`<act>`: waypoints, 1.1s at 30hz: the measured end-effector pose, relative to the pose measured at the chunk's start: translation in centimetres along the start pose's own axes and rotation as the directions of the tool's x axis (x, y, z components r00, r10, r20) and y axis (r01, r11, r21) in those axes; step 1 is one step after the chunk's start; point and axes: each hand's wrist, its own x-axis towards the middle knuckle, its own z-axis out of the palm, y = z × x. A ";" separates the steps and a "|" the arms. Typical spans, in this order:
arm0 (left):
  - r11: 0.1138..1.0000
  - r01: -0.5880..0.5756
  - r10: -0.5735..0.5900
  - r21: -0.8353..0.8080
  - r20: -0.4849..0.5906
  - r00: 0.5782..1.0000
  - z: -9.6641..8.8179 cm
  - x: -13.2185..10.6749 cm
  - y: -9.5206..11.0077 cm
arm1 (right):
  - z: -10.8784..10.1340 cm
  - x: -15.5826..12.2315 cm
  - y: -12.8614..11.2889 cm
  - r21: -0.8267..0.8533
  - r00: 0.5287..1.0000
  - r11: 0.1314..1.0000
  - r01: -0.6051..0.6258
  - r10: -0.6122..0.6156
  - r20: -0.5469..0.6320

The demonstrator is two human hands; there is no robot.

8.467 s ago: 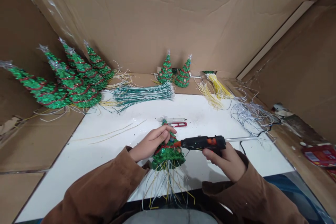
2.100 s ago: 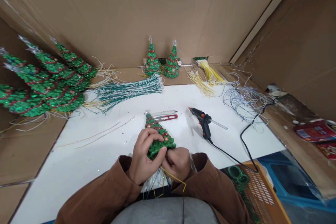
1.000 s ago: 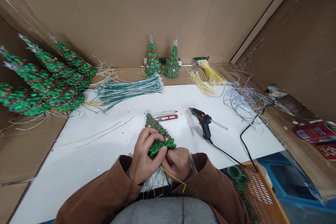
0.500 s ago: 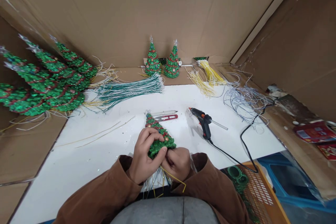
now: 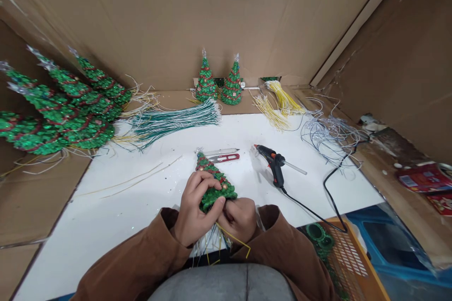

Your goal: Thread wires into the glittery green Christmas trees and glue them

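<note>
A small green glitter Christmas tree (image 5: 213, 182) with red garland lies tilted over the white table top (image 5: 116, 207), tip pointing away from me. My left hand (image 5: 195, 209) wraps its lower half, fingers curled over the green. My right hand (image 5: 239, 217) is closed at the tree's base, where thin yellow and white wires (image 5: 226, 242) hang out toward my lap. A black and orange glue gun (image 5: 273, 162) lies on the table to the right, apart from both hands. Red-handled snips (image 5: 223, 155) lie just beyond the tree's tip.
Several finished trees (image 5: 67, 103) lie piled at the left; two stand upright (image 5: 219, 80) at the back. Bundles of green-white wires (image 5: 169, 122), yellow wires (image 5: 280, 103) and clear wires (image 5: 328, 136) lie about. Cardboard walls (image 5: 226, 19) enclose the table. An orange basket (image 5: 353, 254) sits at lower right.
Earlier my right hand held the glue gun at the tree; it now lies on the table and both hands grip the tree. Over the last second nothing has visibly moved.
</note>
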 end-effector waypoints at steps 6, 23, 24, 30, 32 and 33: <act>1.000 0.002 -0.002 0.008 -0.004 1.000 0.1 0.1 -0.1 | 0.0 0.1 -0.1 0.002 1.000 1.000 -0.002 0.002 0.006; 1.000 -0.013 0.013 0.022 -0.031 0.999 -0.1 0.0 -0.2 | -0.1 -0.2 0.0 0.004 1.000 1.000 -0.009 0.009 0.021; 1.000 -0.010 0.011 0.024 -0.030 0.999 -0.1 0.0 -0.2 | -0.1 -0.1 0.0 0.003 1.000 1.000 -0.009 0.009 0.023; 1.000 0.000 0.000 0.006 -0.014 1.000 -0.1 0.1 -0.1 | -0.2 0.1 -0.1 0.001 1.000 1.000 -0.013 0.013 0.018; 1.000 0.002 -0.002 -0.007 -0.007 1.000 -0.1 0.1 -0.1 | -0.1 0.1 -0.1 0.001 1.000 1.000 -0.018 0.018 0.016; 1.000 0.002 -0.002 -0.013 -0.005 1.000 -0.1 0.1 -0.2 | -0.1 0.1 -0.1 0.001 1.000 1.000 -0.020 0.020 0.015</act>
